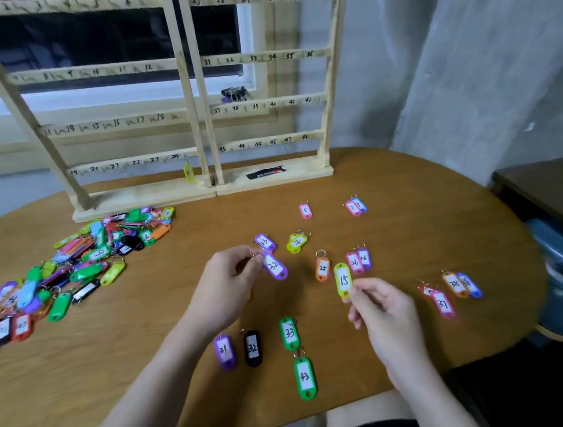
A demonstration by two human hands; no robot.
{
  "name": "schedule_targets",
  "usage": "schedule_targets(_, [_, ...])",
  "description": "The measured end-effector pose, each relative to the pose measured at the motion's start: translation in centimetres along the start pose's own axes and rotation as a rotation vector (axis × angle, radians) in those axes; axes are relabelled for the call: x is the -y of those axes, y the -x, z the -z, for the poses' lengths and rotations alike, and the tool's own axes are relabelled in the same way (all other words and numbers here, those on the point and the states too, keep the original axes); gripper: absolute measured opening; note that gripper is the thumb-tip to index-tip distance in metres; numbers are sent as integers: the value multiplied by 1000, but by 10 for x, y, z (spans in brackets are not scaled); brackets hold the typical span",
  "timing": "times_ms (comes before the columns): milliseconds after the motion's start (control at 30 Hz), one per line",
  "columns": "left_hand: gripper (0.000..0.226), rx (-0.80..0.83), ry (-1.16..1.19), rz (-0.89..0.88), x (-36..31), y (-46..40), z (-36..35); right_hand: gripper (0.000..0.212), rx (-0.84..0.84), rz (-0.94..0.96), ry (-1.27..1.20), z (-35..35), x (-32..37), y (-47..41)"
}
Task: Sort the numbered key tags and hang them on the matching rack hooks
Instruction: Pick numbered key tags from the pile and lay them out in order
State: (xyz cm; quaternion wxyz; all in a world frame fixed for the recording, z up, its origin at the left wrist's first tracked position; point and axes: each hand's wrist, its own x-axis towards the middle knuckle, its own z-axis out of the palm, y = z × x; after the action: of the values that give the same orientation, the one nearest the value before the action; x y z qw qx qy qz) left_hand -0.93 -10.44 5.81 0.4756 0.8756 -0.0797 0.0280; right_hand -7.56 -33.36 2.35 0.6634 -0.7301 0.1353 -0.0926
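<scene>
A purple tag marked 32 (pixel 275 266) is pinched at its ring end by the left hand (pixel 227 287), its long axis slanting from far-left to near-right above the table (pixel 413 235). A yellow-green tag marked 15 (pixel 343 279) is pinched at its near end by the right hand (pixel 382 310) and held nearly upright, ring end pointing far. Sorted tags are laid singly and in pairs across the middle and right of the table; a row of 31 (pixel 225 351), black 32 (pixel 253 348) and 33 (pixel 289 333) lies near, with 43 (pixel 305 378) just beyond it toward the near edge. An unsorted heap of tags (pixel 72 268) is spread at the left. Bare wood is left toward the right edge. Two wooden racks (pixel 195 118) are stood at the far side; one yellow tag (pixel 188 172) is hung near hook 24.
</scene>
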Motion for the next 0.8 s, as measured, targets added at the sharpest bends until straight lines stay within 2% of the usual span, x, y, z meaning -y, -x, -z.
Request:
schedule_targets(333, [17, 49, -71, -21, -9, -17, -32, 15, -103, 57, -8, 42, -7, -8])
schedule_targets(667, [7, 261, -226, -164, 3, -4, -38, 17, -122, 56, 32, 55, -15, 3])
schedule_targets(800, [28, 263, -243, -211, 12, 6, -28, 15, -95, 44, 64, 50, -21, 12])
